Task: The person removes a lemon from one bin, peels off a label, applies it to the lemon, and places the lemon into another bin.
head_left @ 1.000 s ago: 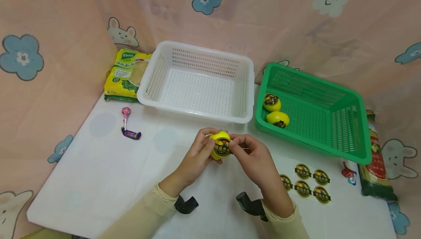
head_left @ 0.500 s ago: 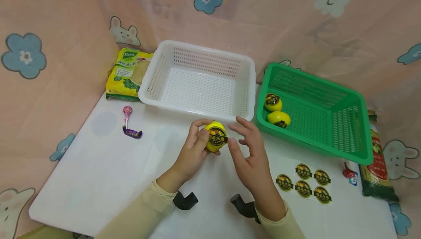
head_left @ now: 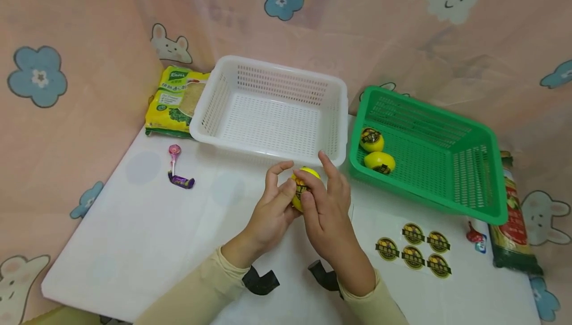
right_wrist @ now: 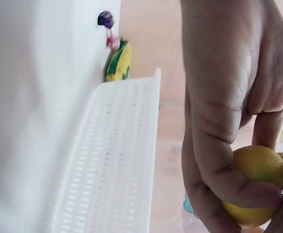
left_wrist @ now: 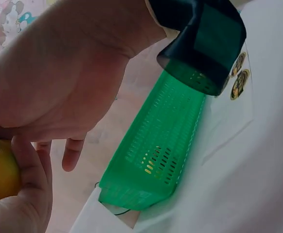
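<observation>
My left hand (head_left: 268, 215) grips a yellow lemon (head_left: 312, 171) in front of the white basket, its thumb on the near side. A round black-and-gold sticker (head_left: 301, 189) lies on the lemon, partly covered. Against that sticker my right hand (head_left: 328, 215) presses thumb and a finger, while another of its fingers points up. In the left wrist view the lemon (left_wrist: 0, 170) shows at the left edge, within the fingers. Fingers wrap round the lemon (right_wrist: 260, 165) in the right wrist view. Two stickered lemons (head_left: 379, 161) lie in the green basket (head_left: 429, 201).
A white basket (head_left: 268, 150) stands behind my hands, beside a yellow Knorr bag (head_left: 172, 104). A sheet of several stickers (head_left: 413, 257) lies at right. Lollipop (head_left: 174, 152) and purple-wrapped candy (head_left: 181, 181) lie at left; a red candy (head_left: 475, 234) and packet (head_left: 514, 220) lie far right.
My right hand first drew away from the sticker, spreading its fingers, then came back to press on it. The left hand shifted slightly left, then right again, with the lemon.
</observation>
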`<state>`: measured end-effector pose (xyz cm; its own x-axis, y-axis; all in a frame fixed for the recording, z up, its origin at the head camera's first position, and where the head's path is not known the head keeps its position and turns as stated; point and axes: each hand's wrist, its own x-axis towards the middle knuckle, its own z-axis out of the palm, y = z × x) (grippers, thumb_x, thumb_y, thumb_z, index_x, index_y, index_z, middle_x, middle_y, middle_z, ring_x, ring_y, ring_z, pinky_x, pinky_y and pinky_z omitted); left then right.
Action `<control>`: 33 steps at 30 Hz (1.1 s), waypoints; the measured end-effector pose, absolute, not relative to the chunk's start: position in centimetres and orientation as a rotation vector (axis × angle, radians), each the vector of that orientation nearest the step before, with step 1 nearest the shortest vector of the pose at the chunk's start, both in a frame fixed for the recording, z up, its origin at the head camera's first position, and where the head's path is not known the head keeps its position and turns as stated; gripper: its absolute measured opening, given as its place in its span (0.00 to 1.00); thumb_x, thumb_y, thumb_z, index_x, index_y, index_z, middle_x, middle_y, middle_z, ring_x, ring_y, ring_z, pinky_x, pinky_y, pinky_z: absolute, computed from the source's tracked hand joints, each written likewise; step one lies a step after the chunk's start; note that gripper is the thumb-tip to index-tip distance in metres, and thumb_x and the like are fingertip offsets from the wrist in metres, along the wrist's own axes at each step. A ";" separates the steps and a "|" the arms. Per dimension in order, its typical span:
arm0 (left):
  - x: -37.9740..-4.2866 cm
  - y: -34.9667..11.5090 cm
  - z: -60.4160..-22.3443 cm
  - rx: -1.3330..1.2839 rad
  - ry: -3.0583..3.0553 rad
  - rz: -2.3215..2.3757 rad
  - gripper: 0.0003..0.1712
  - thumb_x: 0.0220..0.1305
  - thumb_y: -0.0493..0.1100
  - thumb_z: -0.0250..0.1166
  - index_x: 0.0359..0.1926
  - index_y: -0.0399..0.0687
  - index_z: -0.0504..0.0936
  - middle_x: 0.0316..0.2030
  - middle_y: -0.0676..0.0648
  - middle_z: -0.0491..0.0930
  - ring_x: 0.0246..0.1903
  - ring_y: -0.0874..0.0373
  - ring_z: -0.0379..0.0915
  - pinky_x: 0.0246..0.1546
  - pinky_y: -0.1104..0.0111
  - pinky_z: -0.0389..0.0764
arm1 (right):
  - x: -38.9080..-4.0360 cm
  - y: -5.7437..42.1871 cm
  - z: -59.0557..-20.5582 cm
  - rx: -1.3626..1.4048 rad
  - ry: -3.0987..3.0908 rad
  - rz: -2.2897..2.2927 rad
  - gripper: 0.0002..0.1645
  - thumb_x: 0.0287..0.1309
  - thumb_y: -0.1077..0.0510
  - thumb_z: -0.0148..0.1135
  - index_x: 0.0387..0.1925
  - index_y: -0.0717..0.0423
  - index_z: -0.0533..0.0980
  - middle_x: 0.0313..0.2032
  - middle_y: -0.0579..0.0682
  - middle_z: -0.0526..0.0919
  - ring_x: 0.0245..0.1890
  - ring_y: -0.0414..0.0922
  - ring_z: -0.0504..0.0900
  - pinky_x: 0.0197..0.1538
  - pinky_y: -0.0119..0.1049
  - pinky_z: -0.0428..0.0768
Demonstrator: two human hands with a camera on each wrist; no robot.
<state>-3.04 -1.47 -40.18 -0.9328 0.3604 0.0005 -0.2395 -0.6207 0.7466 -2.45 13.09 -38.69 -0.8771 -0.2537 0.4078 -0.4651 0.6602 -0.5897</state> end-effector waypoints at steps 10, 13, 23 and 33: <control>-3.0 -2.2 -40.0 0.214 1.206 2.454 0.24 0.87 0.43 0.43 0.74 0.55 0.45 0.52 0.45 0.74 0.48 0.56 0.77 0.50 0.69 0.80 | -2.5 14.5 -38.2 0.408 -2.834 1.008 0.47 0.72 0.35 0.55 0.81 0.56 0.59 0.85 0.51 0.40 0.78 0.63 0.45 0.67 0.75 0.49; -3.2 -2.5 -40.2 0.212 1.211 2.444 0.25 0.87 0.44 0.44 0.75 0.54 0.44 0.54 0.42 0.74 0.48 0.54 0.79 0.49 0.66 0.82 | -2.3 15.1 -37.8 0.458 -2.768 1.062 0.51 0.75 0.31 0.52 0.84 0.53 0.52 0.84 0.55 0.40 0.80 0.63 0.43 0.68 0.75 0.45; -3.2 -2.0 -40.0 0.156 1.154 2.468 0.25 0.85 0.49 0.47 0.72 0.56 0.47 0.53 0.47 0.76 0.47 0.58 0.78 0.51 0.68 0.79 | -2.0 13.2 -38.0 0.568 -2.624 1.054 0.25 0.83 0.38 0.44 0.63 0.48 0.74 0.82 0.55 0.49 0.77 0.63 0.51 0.65 0.70 0.56; -3.3 -2.2 -40.0 0.177 1.177 2.434 0.25 0.86 0.46 0.47 0.73 0.54 0.46 0.49 0.48 0.78 0.44 0.59 0.77 0.46 0.70 0.80 | -2.7 13.4 -38.6 0.454 -2.677 1.125 0.26 0.67 0.48 0.60 0.64 0.49 0.73 0.82 0.53 0.52 0.76 0.63 0.54 0.64 0.73 0.55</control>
<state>-3.27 -2.20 -39.98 -0.8999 0.4305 -0.0703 -0.3225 -0.5481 0.7718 -2.69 13.39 -38.55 -0.9323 -0.2017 0.3004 -0.3557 0.6626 -0.6591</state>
